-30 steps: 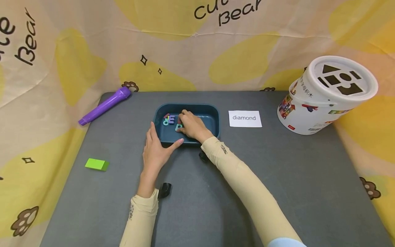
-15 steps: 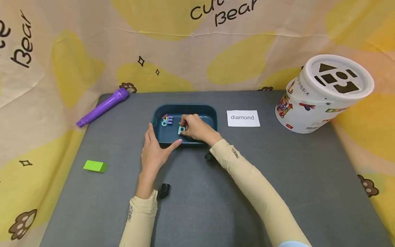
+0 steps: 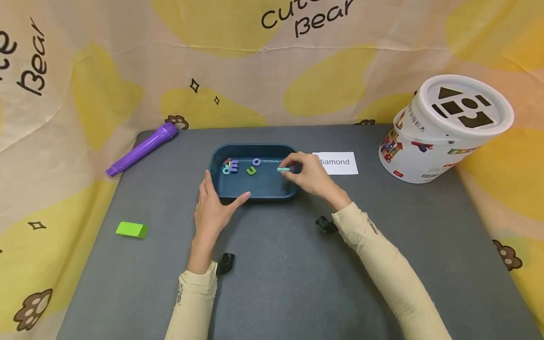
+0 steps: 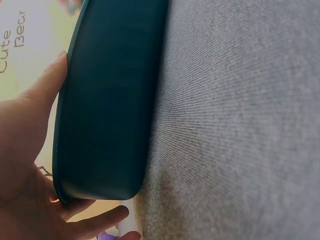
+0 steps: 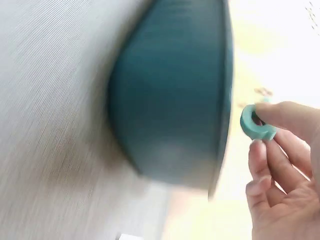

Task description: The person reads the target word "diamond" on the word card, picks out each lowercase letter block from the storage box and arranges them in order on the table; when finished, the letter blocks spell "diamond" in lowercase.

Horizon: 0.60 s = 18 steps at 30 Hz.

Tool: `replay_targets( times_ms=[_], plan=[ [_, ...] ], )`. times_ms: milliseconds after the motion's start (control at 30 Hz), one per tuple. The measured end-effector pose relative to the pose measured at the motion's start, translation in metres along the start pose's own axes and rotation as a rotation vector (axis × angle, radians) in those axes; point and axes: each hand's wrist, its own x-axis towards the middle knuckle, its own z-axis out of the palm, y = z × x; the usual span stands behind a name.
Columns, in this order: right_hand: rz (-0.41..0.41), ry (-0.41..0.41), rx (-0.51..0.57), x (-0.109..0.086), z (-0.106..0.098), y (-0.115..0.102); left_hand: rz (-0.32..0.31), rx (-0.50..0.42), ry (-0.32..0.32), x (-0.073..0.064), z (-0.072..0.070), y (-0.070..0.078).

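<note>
My right hand pinches a small teal toy letter between thumb and fingertips, close over the right end of the dark blue tray. That letter shows edge-on in the head view. Inside the tray, a purple m, a round teal letter and a pinkish piece lie bunched at the left. Nearer the middle are a green letter and a purple o. My left hand rests against the tray's front left corner, its fingers along the left side and its thumb at the front rim.
A white card reading "diamond" lies right of the tray, partly behind my right hand. Farther right stands a white bucket with shaped holes in its lid. A purple toy microphone and a green block are on the left.
My right hand has picked the teal letter out of the tray's middle and carried it right, uncovering the green letter and the purple o. The left hand has stayed at the corner.
</note>
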Motion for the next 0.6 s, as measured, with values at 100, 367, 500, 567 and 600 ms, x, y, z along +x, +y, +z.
replay_targets(
  times_ms=[100,367,500,567,600],
  plan=[
    [0.042,0.107,0.051,-0.013,-0.020,0.012,-0.005,0.001,0.000,0.000,0.000,0.000],
    [0.116,0.152,0.017,-0.041,-0.046,0.049,-0.003,-0.010,0.008,0.000,0.001,0.000],
    [0.158,0.129,-0.015,-0.049,-0.039,0.060,0.002,-0.015,0.006,-0.001,0.001,0.000],
    [0.186,0.117,-0.034,-0.052,-0.035,0.063,0.002,-0.014,0.004,-0.001,0.002,0.001],
    [0.202,0.108,-0.035,-0.053,-0.033,0.064,0.001,-0.014,0.003,-0.001,0.002,0.001]
  ],
)
